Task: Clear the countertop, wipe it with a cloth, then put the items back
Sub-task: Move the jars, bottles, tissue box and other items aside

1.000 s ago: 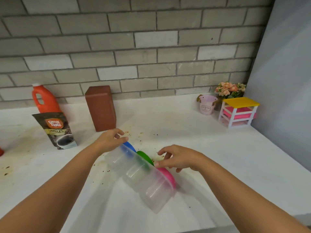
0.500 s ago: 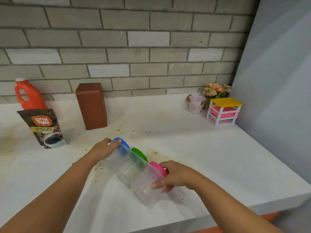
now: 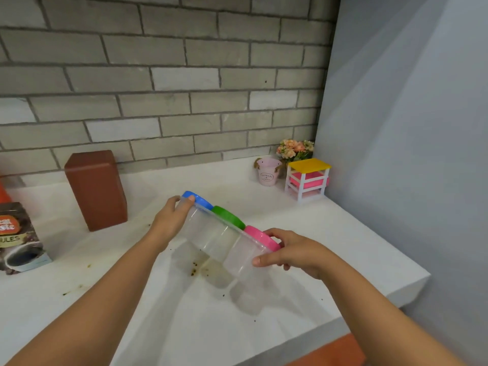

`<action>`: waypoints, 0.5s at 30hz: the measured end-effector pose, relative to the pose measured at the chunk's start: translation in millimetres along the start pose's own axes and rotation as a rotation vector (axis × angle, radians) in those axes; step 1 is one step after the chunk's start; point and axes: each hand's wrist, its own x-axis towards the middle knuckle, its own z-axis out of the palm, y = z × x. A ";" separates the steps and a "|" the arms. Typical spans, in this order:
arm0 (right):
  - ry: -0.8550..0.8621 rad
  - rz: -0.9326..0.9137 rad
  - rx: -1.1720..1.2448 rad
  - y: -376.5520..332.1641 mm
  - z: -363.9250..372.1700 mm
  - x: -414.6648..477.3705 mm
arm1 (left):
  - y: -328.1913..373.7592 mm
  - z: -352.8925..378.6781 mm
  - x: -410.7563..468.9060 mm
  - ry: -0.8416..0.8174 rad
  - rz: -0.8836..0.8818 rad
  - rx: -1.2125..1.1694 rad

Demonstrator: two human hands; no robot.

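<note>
A row of three joined clear plastic jars with blue, green and pink lids hangs a little above the white countertop. My left hand grips the end with the blue lid. My right hand grips the end with the pink lid, thumb on the jar's side. Brown stains and crumbs mark the counter right under the jars.
A brown block stands at the back left, a coffee granules pouch at the left edge with an orange bottle behind it. A pink flower pot and a small yellow-topped rack sit in the back right corner by the grey wall.
Both hands have lifted the jar set off the counter and raised it. My right hand's grip settled on the pink-lid end. The view shifted right.
</note>
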 end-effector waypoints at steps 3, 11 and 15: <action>0.072 0.015 0.061 14.6 -28.1 -10.9 | 15.7 37.7 1.4 -0.044 0.039 -0.052; 0.277 -0.035 0.215 62.9 -97.6 -37.0 | 52.5 147.9 2.9 -0.204 0.107 -0.110; 0.399 -0.068 0.148 94.6 -134.2 -37.1 | 68.5 204.4 9.1 -0.287 0.074 -0.117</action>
